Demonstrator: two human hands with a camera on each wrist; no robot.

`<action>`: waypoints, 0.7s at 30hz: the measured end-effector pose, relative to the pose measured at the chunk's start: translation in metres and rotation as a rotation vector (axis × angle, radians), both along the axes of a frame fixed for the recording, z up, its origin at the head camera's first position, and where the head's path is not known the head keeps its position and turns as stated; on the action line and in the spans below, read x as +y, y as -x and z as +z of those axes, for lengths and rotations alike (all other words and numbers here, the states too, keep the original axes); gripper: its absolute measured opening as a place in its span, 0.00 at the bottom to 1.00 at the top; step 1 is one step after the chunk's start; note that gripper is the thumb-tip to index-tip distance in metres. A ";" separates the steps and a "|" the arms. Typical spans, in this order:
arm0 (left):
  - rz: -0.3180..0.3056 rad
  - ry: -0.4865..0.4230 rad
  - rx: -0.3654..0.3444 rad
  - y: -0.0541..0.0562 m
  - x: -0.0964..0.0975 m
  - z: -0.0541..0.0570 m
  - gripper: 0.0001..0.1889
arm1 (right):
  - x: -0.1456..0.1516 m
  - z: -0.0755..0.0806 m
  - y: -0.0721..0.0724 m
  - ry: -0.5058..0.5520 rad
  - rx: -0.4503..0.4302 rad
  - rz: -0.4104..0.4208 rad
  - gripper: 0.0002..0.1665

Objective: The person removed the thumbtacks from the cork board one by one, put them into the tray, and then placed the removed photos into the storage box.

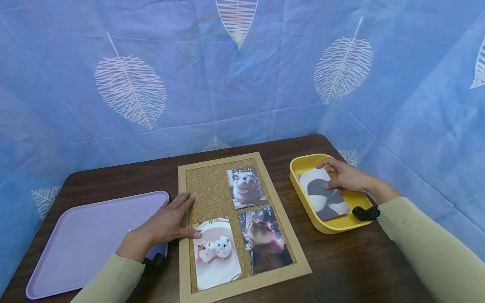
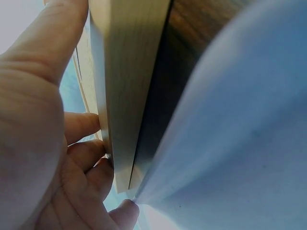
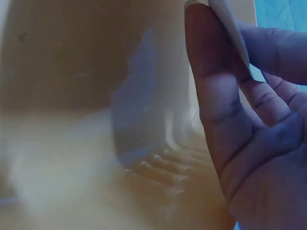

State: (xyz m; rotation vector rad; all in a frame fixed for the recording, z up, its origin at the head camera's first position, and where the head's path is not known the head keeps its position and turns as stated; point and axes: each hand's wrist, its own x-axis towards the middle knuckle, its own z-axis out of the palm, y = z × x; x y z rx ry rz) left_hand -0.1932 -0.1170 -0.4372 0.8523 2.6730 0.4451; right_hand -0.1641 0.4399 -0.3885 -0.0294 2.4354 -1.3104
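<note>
A wood-framed cork board [image 1: 212, 185] lies on the table. My left hand [image 1: 166, 221] rests on its left edge with fingers spread, the thumb at a hamster-pair photo [image 1: 217, 252]. In the left wrist view, fingertips touch the wooden frame [image 2: 129, 81]. A crowned-hamster photo [image 1: 247, 185] and a dark hamster photo [image 1: 265, 240] are on the board's right half. Within the yellow tray [image 1: 303, 198], my right hand [image 1: 346, 174] pinches a grey-and-white photo card [image 1: 320, 195] between thumb and fingers. The right wrist view shows the card's edge [image 3: 232, 33] in that pinch.
A lilac tray [image 1: 102, 235] lies left of the board, partly under my left forearm. The dark wooden table [image 1: 280, 162] meets a blue leaf-patterned cloth [image 1: 212, 84] at its back and right sides.
</note>
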 end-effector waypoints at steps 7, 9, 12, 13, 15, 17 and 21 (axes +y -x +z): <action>-0.006 0.002 -0.001 0.000 -0.001 0.000 0.62 | -0.005 0.006 -0.001 -0.085 -0.009 -0.008 0.33; -0.006 0.005 0.002 0.000 -0.001 0.001 0.61 | -0.007 0.008 -0.001 -0.132 -0.006 0.001 0.34; -0.005 0.005 0.005 0.000 -0.001 0.002 0.61 | -0.010 0.011 -0.003 -0.204 0.006 0.019 0.34; -0.006 0.004 0.005 0.000 -0.001 0.002 0.61 | -0.010 0.012 -0.004 -0.227 0.010 0.023 0.34; -0.006 0.001 0.003 0.000 -0.001 0.002 0.61 | -0.011 0.014 -0.005 -0.263 0.020 0.028 0.33; -0.007 0.000 0.000 0.000 0.000 0.002 0.61 | -0.013 0.018 -0.007 -0.284 0.022 0.027 0.32; -0.006 0.003 0.000 0.000 0.000 0.002 0.61 | -0.013 0.023 -0.011 -0.301 0.053 0.013 0.30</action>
